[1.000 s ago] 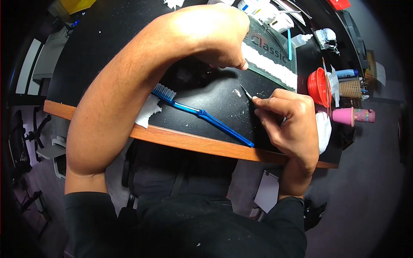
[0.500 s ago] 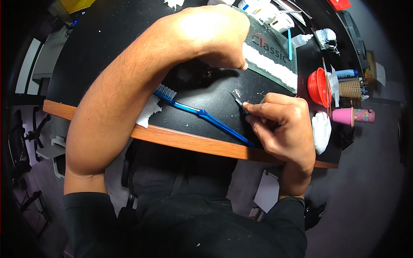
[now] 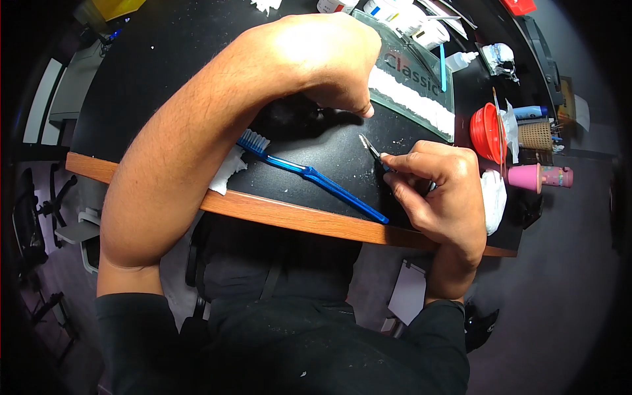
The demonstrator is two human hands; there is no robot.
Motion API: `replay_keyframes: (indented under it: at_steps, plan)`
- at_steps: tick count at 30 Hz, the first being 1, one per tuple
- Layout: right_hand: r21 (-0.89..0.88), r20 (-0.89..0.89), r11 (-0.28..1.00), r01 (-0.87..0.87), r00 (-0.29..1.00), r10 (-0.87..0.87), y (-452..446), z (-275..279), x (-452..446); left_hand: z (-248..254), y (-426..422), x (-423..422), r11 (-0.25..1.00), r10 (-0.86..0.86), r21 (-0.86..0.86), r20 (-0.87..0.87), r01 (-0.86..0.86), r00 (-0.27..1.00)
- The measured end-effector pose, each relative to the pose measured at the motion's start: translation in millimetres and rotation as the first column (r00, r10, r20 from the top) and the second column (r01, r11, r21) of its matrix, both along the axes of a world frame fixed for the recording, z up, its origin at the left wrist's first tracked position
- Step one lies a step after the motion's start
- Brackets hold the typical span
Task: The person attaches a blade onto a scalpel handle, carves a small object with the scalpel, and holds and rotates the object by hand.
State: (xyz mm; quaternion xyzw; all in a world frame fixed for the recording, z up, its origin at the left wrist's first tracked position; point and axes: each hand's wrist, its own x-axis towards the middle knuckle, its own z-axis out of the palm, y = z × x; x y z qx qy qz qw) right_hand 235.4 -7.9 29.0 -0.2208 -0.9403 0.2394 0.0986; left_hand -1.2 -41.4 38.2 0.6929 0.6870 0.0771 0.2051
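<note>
My right hand [image 3: 438, 191] pinches a slim tool with a narrow metal tip [image 3: 370, 147], which points up and left over the black tabletop. White specks lie around that tip. Bent at the wrist, my left hand [image 3: 336, 59] is curled downward beside the glass slab [image 3: 398, 108]; its thumb shows, but the other fingers and whatever they hold are hidden. A strip of white paste or powder [image 3: 415, 102] runs along the slab near that hand. Between my arms lies a blue toothbrush [image 3: 306, 172], its bristles by my left forearm.
White jars [image 3: 431, 34] and a small dropper bottle [image 3: 461, 61] stand at the back. On the right are a red bowl [image 3: 486, 133], a woven holder [image 3: 534, 136], a pink cup [image 3: 525, 178] and a white wad [image 3: 494, 201]. A wooden edge [image 3: 289, 215] borders the table.
My right hand has shifted slightly right, and the tool has turned a little, showing more of its tip. My left thumb has dropped slightly down and left.
</note>
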Motion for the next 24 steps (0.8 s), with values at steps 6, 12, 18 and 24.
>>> replay_keyframes:
  at_steps: [6,12,18,24]
  plan:
    - [-0.003,-0.001,1.000,-0.011,1.000,0.011,-0.3,-1.8,-0.2,-3.5,1.5,0.9,1.000,0.011,-0.002,-0.023,-0.011,1.000]
    - [0.021,-0.040,1.000,-0.020,0.999,0.021,-1.1,-3.2,-0.1,-3.7,1.5,0.6,1.000,0.027,-0.005,-0.021,-0.027,0.999]
    - [0.040,-0.033,0.999,-0.019,0.999,0.020,-2.1,-3.0,-2.2,-7.3,1.9,4.1,0.998,0.007,-0.068,0.032,-0.005,0.999]
    - [0.033,-0.051,0.999,0.009,0.999,-0.008,-3.0,-4.8,-2.5,-10.0,4.0,6.0,0.993,-0.007,-0.116,0.053,0.013,0.999]
